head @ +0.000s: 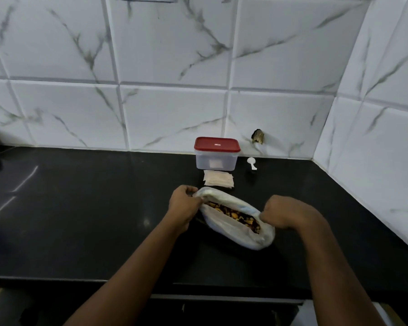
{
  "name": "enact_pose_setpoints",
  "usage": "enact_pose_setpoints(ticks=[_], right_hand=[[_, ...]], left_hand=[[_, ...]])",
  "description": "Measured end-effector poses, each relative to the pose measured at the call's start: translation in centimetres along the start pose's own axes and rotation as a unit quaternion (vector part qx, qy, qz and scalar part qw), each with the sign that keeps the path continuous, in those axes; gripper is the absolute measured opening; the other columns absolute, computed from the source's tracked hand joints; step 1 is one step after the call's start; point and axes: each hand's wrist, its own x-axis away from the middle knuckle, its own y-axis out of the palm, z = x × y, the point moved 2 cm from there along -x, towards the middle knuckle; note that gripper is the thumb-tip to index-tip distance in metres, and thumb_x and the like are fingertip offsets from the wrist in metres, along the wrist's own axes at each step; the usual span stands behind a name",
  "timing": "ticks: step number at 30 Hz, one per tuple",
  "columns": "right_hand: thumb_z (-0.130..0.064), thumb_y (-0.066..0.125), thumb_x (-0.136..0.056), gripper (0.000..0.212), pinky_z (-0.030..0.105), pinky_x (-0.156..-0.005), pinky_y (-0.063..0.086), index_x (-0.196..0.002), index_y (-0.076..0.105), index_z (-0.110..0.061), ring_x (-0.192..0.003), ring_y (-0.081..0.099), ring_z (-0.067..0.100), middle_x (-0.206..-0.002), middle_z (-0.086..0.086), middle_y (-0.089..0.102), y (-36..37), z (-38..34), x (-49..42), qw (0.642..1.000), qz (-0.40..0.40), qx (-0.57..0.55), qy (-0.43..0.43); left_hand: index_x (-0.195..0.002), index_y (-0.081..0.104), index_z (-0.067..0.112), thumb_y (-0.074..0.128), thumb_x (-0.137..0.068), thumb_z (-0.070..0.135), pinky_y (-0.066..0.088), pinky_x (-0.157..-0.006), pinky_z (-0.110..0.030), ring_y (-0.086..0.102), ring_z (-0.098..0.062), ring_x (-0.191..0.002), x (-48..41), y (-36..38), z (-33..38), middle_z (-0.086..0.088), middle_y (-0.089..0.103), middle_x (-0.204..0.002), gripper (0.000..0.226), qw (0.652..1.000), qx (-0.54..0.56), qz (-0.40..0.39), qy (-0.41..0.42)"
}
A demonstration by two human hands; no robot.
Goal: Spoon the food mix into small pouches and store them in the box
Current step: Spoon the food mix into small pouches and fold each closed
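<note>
Both hands, left hand (183, 204) and right hand (278, 211), pinch the bag (224, 228) rim, spreading it to expose the mix (233, 214); pouches (218, 178), spoon (252, 163) and lidded box (216, 154) wait beyond.

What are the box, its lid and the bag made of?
The box looks like cloudy see-through plastic; a pale patch shows through. The lid seems smooth red plastic, slightly shiny. The bag is probably thin white plastic film, since it wrinkles and sags.

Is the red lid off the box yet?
No, the red lid sits closed on top of the clear box, which stands behind the stack of pouches.
</note>
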Motion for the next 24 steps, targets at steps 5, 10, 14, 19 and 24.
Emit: enact_pose_setpoints(ticks=[5, 10, 14, 19, 24], right_hand=[[-0.051, 0.05, -0.104, 0.042, 0.036, -0.084, 0.049, -0.127, 0.062, -0.017, -0.111, 0.064, 0.023, -0.126, 0.004, 0.067, -0.4, -4.0, -2.9, 0.991, 0.04, -0.084, -0.093], [-0.014, 0.046, -0.098, 0.018, 0.034, -0.059, 0.043, -0.084, 0.057, -0.01, -0.076, 0.061, 0.026, -0.089, 0.01, 0.065, 0.3, -1.6, -6.6, 0.957, 0.18, -0.228, -0.01], [-0.028, 0.05, -0.102, 0.017, 0.032, -0.06, 0.039, -0.107, 0.058, -0.014, -0.086, 0.06, 0.021, -0.103, 0.007, 0.063, -0.7, 0.2, -8.1, 0.968, 0.107, -0.224, 0.016], [-0.026, 0.058, -0.102, 0.017, 0.033, -0.064, 0.044, -0.098, 0.062, -0.011, -0.078, 0.061, 0.017, -0.095, 0.004, 0.067, -1.3, -0.9, -10.9, 0.977, 0.121, -0.139, -0.103], [-0.012, 0.056, -0.1, 0.022, 0.035, -0.064, 0.039, -0.081, 0.063, -0.004, -0.068, 0.051, 0.023, -0.079, 0.017, 0.054, -0.9, -0.5, -13.7, 0.959, 0.057, -0.268, -0.08]], left_hand=[[-0.099, 0.067, 0.023, 0.07, -0.081, 0.004, 0.065, -0.072, -0.042, 0.072, -0.025, -0.088, -1.1, 3.9, 2.2, -0.007, 0.072, -0.102, 0.027, 1.0, -0.005, -0.008, 0.017], [-0.108, 0.07, 0.017, 0.073, -0.087, 0.003, 0.063, -0.078, -0.035, 0.072, -0.017, -0.089, -3.1, 7.6, 4.7, -0.003, 0.073, -0.099, 0.026, 0.997, 0.047, -0.025, 0.061], [-0.117, 0.069, 0.016, 0.073, -0.09, 0.015, 0.057, -0.086, -0.029, 0.065, -0.011, -0.1, -4.3, 8.7, 4.9, 0.005, 0.069, -0.11, 0.027, 0.983, -0.118, -0.019, 0.141], [-0.088, 0.066, 0.017, 0.074, -0.089, 0.051, 0.048, -0.063, -0.027, 0.066, -0.016, -0.08, -3.7, 8.6, 2.2, 0.003, 0.068, -0.084, 0.035, 0.971, -0.188, -0.055, 0.14], [-0.086, 0.079, 0.007, 0.065, -0.097, 0.007, 0.064, -0.08, -0.045, 0.075, -0.03, -0.09, -6.0, 7.4, 0.9, -0.013, 0.078, -0.089, 0.018, 0.995, 0.043, -0.072, -0.051]])
